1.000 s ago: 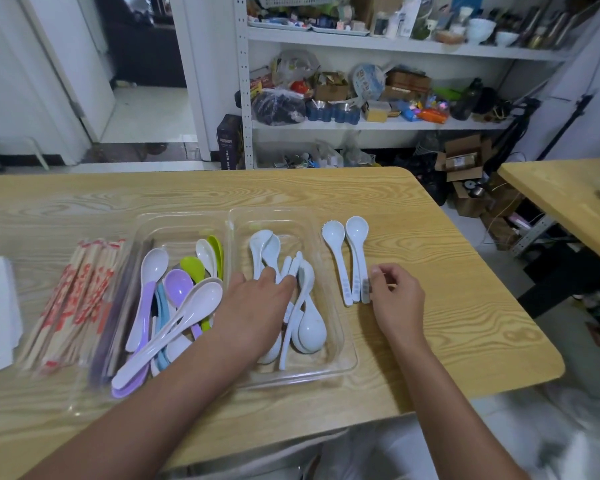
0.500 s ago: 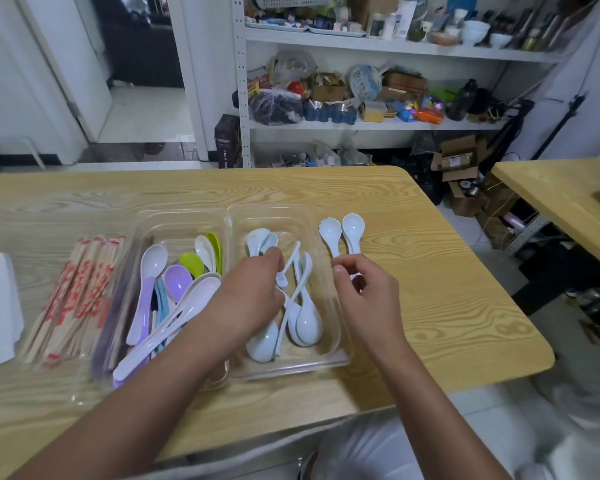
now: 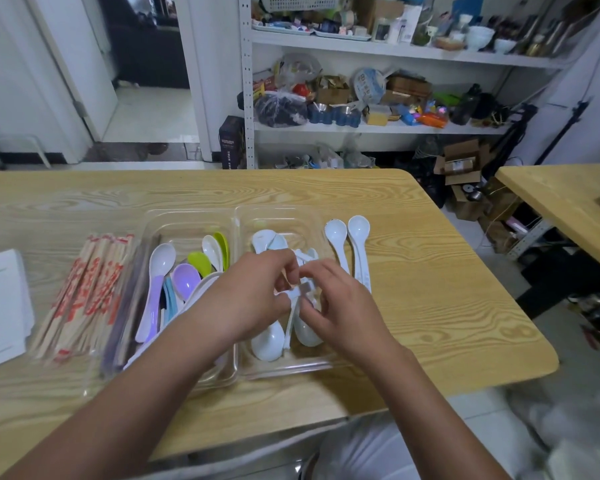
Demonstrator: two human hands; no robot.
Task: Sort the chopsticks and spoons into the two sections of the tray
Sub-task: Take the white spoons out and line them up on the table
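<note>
A stack of white paper (image 3: 0, 306) lies at the nine o'clock edge of the light wooden table (image 3: 430, 306). Beyond, at twelve o'clock, stands a white metal shelf (image 3: 246, 81) crammed with clutter, a black bag (image 3: 279, 110) on its middle board and white bowls (image 3: 481, 35) up at one o'clock. A second table (image 3: 561, 199) juts in at three o'clock, cardboard boxes (image 3: 459, 162) on the floor beside it, an open doorway (image 3: 149, 81) at eleven.

White spoons (image 3: 269, 339) partly hidden — under left hand (image 3: 253, 299), right hand (image 3: 340, 306)

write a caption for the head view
Left hand and right hand grip white plastic spoons over the clear tray's right section; wrapped chopsticks lie beside it
</note>
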